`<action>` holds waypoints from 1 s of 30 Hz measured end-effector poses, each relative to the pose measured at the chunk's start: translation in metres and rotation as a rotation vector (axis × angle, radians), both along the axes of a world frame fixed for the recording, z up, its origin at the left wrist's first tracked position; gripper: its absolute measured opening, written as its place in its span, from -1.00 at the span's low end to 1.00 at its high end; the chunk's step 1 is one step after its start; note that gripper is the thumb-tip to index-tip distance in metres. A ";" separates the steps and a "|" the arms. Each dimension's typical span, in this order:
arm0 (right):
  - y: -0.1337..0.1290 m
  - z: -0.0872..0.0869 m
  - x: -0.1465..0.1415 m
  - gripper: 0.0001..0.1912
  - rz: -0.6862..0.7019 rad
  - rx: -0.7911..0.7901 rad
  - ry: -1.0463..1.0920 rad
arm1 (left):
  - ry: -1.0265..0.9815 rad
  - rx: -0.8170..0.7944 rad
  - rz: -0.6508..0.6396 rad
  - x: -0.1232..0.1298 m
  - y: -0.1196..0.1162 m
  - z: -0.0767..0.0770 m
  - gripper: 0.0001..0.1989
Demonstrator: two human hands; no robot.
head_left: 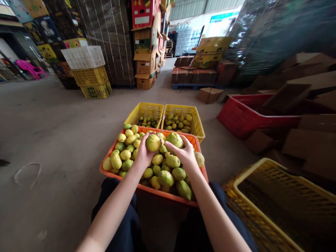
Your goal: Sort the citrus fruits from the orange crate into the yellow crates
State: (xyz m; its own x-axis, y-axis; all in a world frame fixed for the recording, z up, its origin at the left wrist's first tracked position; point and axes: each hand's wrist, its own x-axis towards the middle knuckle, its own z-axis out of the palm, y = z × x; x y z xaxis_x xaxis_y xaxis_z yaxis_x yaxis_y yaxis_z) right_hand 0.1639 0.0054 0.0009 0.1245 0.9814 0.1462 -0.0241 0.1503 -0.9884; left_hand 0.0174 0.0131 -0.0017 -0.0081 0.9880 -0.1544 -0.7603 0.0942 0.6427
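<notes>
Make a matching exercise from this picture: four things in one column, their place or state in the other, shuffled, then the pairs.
Things:
1. left hand
2. right hand
3. orange crate
4. red crate

Place or state:
A. heaped with yellow-green fruit
B. on the floor to the right, by cardboard
C. grips a round yellowish fruit
D. rests on a greener fruit

Pairs: 1-C, 2-D, 3-A, 4-B

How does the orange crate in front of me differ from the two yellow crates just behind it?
The orange crate is heaped above its rim with fruit; the two yellow crates hold only a low layer. The left hand and right hand work over the orange crate; the yellow crates are untouched. All hold yellow-green fruit.
</notes>
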 end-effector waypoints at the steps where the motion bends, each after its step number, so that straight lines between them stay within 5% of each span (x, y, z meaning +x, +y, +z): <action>1: -0.001 0.001 -0.002 -0.52 -0.012 0.004 -0.023 | 0.062 0.036 0.044 0.002 0.001 -0.002 -0.77; 9: -0.005 -0.008 -0.018 -0.45 0.074 0.152 -0.117 | 0.531 0.430 0.452 0.002 -0.005 -0.006 -0.69; 16: -0.014 -0.005 -0.016 -0.46 0.143 0.260 -0.126 | 0.595 0.572 0.500 -0.008 -0.008 -0.006 -0.65; 23: -0.019 -0.002 -0.017 -0.67 0.099 0.251 -0.096 | 0.665 0.649 0.477 -0.014 -0.011 -0.006 -0.66; 30: -0.021 0.001 -0.024 -0.74 0.046 0.149 -0.047 | 0.562 0.499 0.415 -0.010 -0.017 -0.002 -0.73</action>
State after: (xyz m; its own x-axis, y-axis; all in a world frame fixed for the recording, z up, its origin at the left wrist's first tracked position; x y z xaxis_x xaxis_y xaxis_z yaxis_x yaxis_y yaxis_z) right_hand 0.1403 -0.0155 0.0018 0.0697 0.9528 0.2956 0.0116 0.2955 -0.9553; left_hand 0.0078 -0.0042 -0.0036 -0.3290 0.8391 0.4332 -0.2268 -0.5155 0.8263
